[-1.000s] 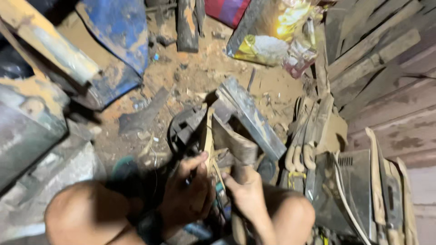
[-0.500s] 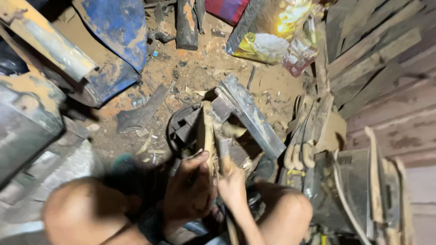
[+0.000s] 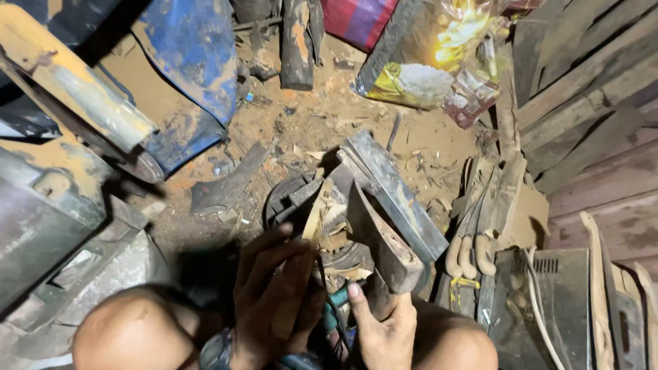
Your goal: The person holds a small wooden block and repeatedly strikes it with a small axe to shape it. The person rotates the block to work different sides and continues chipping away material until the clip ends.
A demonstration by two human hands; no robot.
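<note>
**Wood strip held against hatchet, over dirt floor**

Left hand [image 3: 274, 294] wrapped around a thin pale wood strip [image 3: 314, 219], strip upright-ish, tip poking above the fingers. Right hand [image 3: 380, 325] closed on the handle of a hatchet [image 3: 380, 236]: dark worn head, rusty, just beside the strip. Both sit bottom centre between the knees. Top right: crinkled clear plastic bag [image 3: 439, 58], yellow print, white granular contents, lying on the dirt floor [image 3: 308, 123].

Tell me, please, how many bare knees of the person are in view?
2: the left knee at the lower left beside the left hand, and the right knee at the lower right beside the right hand. None seems hidden.
</note>
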